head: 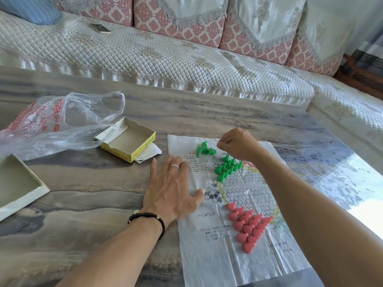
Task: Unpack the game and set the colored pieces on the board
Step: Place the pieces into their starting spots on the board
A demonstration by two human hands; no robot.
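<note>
A thin paper game board (244,195) printed with circles lies flat on the table. Several pink cone pieces (248,226) stand in a triangle on its near corner. Several green pieces (228,167) stand in a cluster on the far corner, and a few loose green pieces (205,150) lie tipped over just beyond them. My left hand (174,187), wearing a ring, rests flat and spread on the board's left edge. My right hand (238,145) hovers over the green pieces with fingers curled in; whether it holds a piece is hidden.
An open yellow game box (126,139) with a paper slip under it sits left of the board, beside a crumpled clear plastic bag (56,125). The box lid (18,183) lies at the left edge. A sofa (165,56) with a phone (100,28) runs behind the table.
</note>
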